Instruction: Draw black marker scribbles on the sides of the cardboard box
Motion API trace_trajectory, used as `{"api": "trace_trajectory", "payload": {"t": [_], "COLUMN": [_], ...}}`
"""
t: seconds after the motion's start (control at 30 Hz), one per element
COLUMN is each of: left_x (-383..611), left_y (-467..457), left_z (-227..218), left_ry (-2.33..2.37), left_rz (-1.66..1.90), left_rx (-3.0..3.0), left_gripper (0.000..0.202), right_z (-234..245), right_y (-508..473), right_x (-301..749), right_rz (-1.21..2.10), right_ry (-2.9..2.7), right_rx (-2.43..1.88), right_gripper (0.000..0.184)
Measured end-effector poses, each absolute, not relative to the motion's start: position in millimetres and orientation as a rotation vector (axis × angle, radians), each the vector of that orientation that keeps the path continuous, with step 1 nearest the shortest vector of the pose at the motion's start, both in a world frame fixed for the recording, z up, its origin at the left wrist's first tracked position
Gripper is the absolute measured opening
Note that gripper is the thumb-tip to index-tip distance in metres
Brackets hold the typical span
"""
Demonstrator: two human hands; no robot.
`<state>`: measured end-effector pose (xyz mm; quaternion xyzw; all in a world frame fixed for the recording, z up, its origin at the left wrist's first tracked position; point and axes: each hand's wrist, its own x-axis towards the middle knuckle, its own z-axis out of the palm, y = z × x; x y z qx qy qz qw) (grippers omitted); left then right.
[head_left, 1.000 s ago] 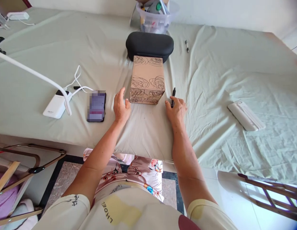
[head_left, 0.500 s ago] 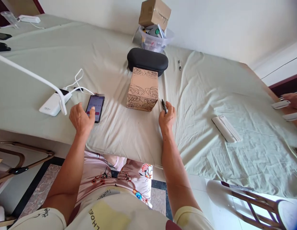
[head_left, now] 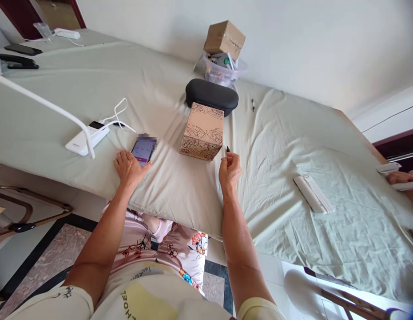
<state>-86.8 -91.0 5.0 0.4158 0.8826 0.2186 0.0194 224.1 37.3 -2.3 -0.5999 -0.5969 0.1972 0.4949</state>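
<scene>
Right hand (head_left: 230,170): fingers curled around pen (head_left: 228,150), dark end sticking out forward. Left hand (head_left: 129,169): fingers spread, thumb at lower edge of phone (head_left: 142,152). Shirt (head_left: 153,295) reads "LHOEL".

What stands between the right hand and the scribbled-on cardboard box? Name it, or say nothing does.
Nothing visible does. Only a strip of pale green cloth shows between the right hand and the cardboard box; the dark pen held in that hand pokes out just right of the box.

Matt cardboard box (head_left: 205,124), wrinkled cloth (head_left: 273,178), translucent plastic tub (head_left: 241,69)
</scene>
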Motion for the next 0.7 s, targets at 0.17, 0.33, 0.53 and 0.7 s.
{"api": "trace_trajectory", "payload": {"t": [0.17,0.33,0.53,0.7], "left_x": [-74,-39,14,47], "left_y": [-110,-127,-116,-98], "left_z": [-3,5,21,19], "left_ry": [2.649,2.427,1.972,1.947], "left_rz": [0.956,1.293,1.490,1.510], "left_rx": [1.258,0.996,0.979,1.031], "left_gripper": [0.082,0.077,0.077,0.081], "right_z": [9,23,34,25], "right_y": [32,24,6,-11], "right_x": [223,222,213,188], "right_rz": [0.634,0.970,2.075,2.068], "right_ry": [-1.409,-1.463,-1.887,-2.151], "right_rx": [-1.507,-1.468,-0.918,-0.672], "right_gripper": [0.017,0.023,0.090,0.064]}}
